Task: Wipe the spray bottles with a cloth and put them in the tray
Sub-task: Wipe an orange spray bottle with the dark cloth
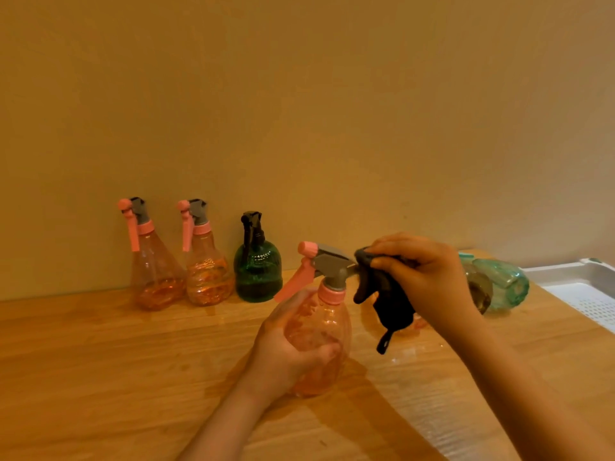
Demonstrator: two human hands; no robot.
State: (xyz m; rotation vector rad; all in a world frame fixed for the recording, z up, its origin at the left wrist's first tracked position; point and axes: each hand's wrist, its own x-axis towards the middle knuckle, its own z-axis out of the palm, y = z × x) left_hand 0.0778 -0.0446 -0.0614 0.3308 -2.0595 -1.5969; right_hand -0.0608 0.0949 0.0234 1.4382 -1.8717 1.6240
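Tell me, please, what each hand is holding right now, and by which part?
The left hand grips the orange spray bottle round its body; the right hand pinches the dark cloth at its top, against the sprayer head.

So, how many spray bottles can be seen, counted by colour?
Orange bottles: 3, two by the wall, one held.
Dark green bottle: 1, standing.
Light green bottle: 1, lying on its side.
Total: 5
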